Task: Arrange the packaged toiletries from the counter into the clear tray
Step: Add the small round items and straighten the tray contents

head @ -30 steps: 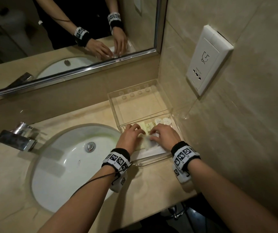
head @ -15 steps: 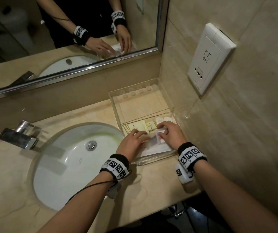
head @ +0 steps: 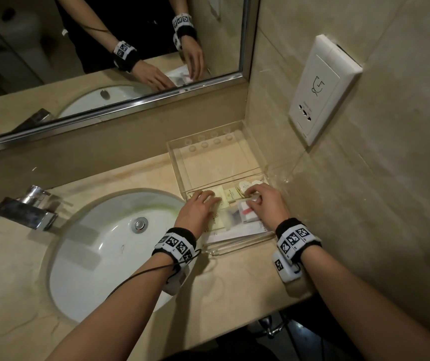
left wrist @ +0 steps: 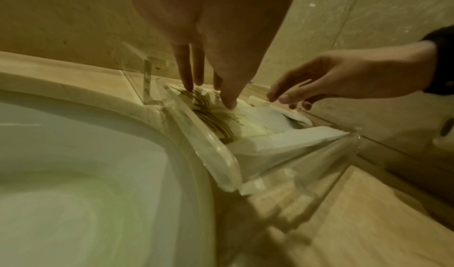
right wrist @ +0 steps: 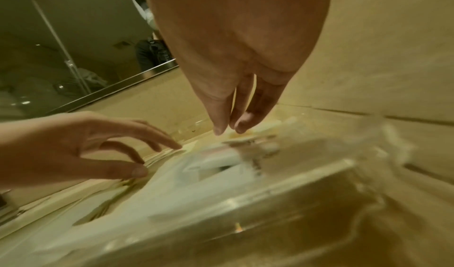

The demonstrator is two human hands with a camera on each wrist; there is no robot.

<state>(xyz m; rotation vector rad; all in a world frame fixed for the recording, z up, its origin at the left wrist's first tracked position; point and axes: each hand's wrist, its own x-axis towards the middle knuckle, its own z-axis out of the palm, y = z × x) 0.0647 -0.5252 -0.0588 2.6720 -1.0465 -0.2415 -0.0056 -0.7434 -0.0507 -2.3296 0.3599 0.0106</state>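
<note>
A clear tray [head: 176, 165] stands in the counter's back right corner. Its far compartment is bare; the near one holds cream sachets [head: 230, 195], round white items [head: 245, 184] and a white packet with a red mark [head: 246, 213]. My left hand [head: 203, 199] lies in the near compartment, straight fingertips [left wrist: 186, 86] touching the striped cream sachets [left wrist: 209, 111]. My right hand [head: 254, 195] hovers at the compartment's far right, fingers loosely bent over the small packets, gripping nothing that I can see. In the right wrist view its fingertips [right wrist: 218, 130] point down just above the packets [right wrist: 216, 162].
A white sink basin [head: 99, 243] lies directly left of the tray, with a chrome tap [head: 26, 209] at its far left. The mirror [head: 104, 48] runs along the back. A wall socket plate [head: 323, 87] sits on the right wall, which is tight against the tray.
Both hands have slid toward the far end of the near compartment. My right hand has come off the white packet with the red mark, which now lies uncovered.
</note>
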